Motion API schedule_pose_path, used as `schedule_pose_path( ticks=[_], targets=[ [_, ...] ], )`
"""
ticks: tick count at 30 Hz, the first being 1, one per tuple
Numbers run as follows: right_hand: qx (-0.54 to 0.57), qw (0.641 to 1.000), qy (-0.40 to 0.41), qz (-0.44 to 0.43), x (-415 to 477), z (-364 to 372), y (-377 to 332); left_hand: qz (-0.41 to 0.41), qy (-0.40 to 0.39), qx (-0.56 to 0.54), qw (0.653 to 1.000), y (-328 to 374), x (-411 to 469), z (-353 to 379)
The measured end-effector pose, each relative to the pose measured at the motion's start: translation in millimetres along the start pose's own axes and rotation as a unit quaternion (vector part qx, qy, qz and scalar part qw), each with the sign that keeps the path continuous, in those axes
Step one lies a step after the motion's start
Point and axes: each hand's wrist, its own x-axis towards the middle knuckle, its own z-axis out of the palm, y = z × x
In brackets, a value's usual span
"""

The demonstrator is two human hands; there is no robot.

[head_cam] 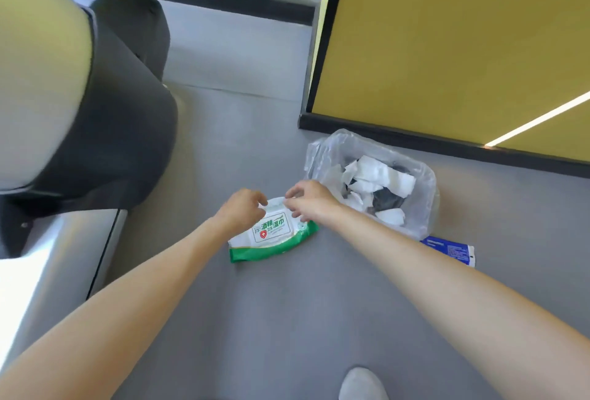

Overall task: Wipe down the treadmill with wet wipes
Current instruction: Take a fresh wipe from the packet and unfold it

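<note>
1. Grey shoe toe stands nearest, on the floor; both forearms reach away from it.
2. The wet wipes pack lies on the floor between the treadmill at left and the lined bin at right, just beside the bin.
3. The left hand curls its fingers on the pack's far edge. The right hand pinches at the white lid's rim. Whether a wipe is between the fingers I cannot tell.
4. Crumpled used wipes lie in the bin, so some wiping seems done. Judging by this reach for a fresh wipe, more of the treadmill remains.
</note>
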Motion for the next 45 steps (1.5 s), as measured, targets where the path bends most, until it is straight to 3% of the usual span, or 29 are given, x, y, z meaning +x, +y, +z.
schedule_pose_path(
  ticks=[2, 4, 7, 9, 12, 16, 19, 20, 23, 26, 31, 34, 36, 40, 42, 45],
  targets=[
    [-0.169, 0.984, -0.019, -0.059, 27, 19, 11, 0.050, -0.011, 0.135, 0.989, -17, 21, 9],
    [-0.315, 0.944, -0.022, -0.098, 46, 34, 25, 0.099, -0.016, 0.213, 0.972, -31, 32, 22],
    [-0.498, 0.840, -0.032, -0.213, 63, 46, 52, 0.185, 0.023, 0.318, 0.930, -54, 41, 46],
    [-0.565, 0.779, -0.053, -0.265, 69, 43, 68, 0.237, 0.071, 0.365, 0.898, -70, 46, 60],
    [-0.623, 0.723, -0.092, -0.284, 71, 33, 80, 0.238, 0.082, 0.412, 0.876, -80, 42, 72],
    [-0.675, 0.659, 0.001, -0.333, 73, 37, 86, 0.208, 0.071, 0.485, 0.846, -75, 41, 68],
    [-0.654, 0.695, 0.035, -0.298, 68, 53, 98, 0.262, 0.092, 0.490, 0.826, -71, 43, 66],
    [-0.654, 0.695, 0.041, -0.297, 68, 56, 102, 0.252, 0.076, 0.491, 0.830, -74, 42, 70],
    [-0.640, 0.691, 0.085, -0.324, 65, 51, 104, 0.266, 0.132, 0.474, 0.829, -91, 39, 89],
    [-0.610, 0.733, 0.003, -0.301, 58, 48, 106, 0.278, 0.137, 0.462, 0.831, -106, 33, 92],
    [-0.552, 0.779, 0.007, -0.296, 50, 43, 104, 0.235, 0.156, 0.472, 0.835, -112, 25, 88],
    [-0.541, 0.787, 0.004, -0.298, 49, 40, 108, 0.175, 0.080, 0.463, 0.865, -117, 18, 83],
    [-0.547, 0.786, -0.001, -0.288, 51, 38, 115, 0.156, 0.081, 0.476, 0.862, -116, 12, 76],
    [-0.535, 0.800, -0.020, -0.271, 51, 35, 124, 0.268, 0.266, 0.507, 0.775, -102, 15, 78],
    [-0.524, 0.807, -0.015, -0.273, 51, 35, 125, 0.311, 0.291, 0.450, 0.785, -89, 21, 84],
    [-0.522, 0.806, -0.003, -0.279, 53, 37, 126, 0.342, 0.255, 0.438, 0.791, -71, 29, 100]
  ],
)
